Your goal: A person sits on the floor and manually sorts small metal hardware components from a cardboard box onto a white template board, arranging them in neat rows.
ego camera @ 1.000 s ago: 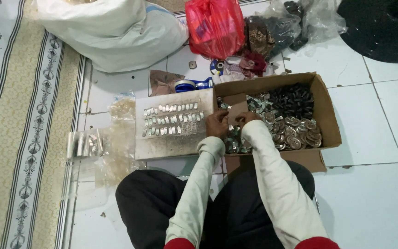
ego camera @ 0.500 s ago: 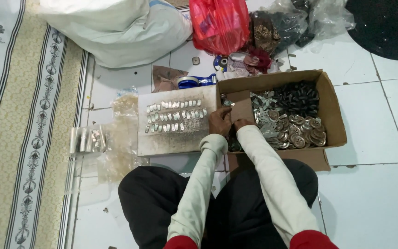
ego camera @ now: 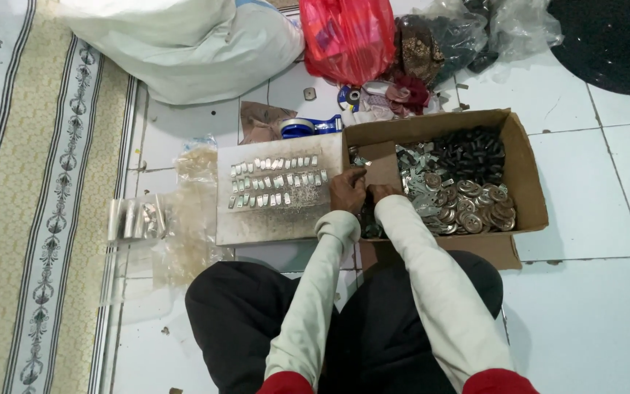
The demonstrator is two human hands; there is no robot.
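I sit on a tiled floor, both hands together at the left end of a cardboard box (ego camera: 526,182). My left hand (ego camera: 348,190) pinches a small metal piece at the box's edge. Close beside it, my right hand (ego camera: 382,193) has its fingers curled; what it holds is hidden. The box contains round metal discs (ego camera: 475,204), dark small parts (ego camera: 472,152) and flat silver clips. Left of the box lies a grey board (ego camera: 257,219) carrying rows of small silver metal pieces (ego camera: 275,181).
Clear plastic bags (ego camera: 176,219) with metal pieces lie left of the board, beside a patterned rug (ego camera: 38,219). Behind are a blue tape dispenser (ego camera: 308,127), a white sack (ego camera: 184,44), a red plastic bag (ego camera: 348,36) and a dark round mat (ego camera: 614,40).
Both hands have stayed at the box's left end, shifting slightly; the view has moved a little. The rows on the board look the same.
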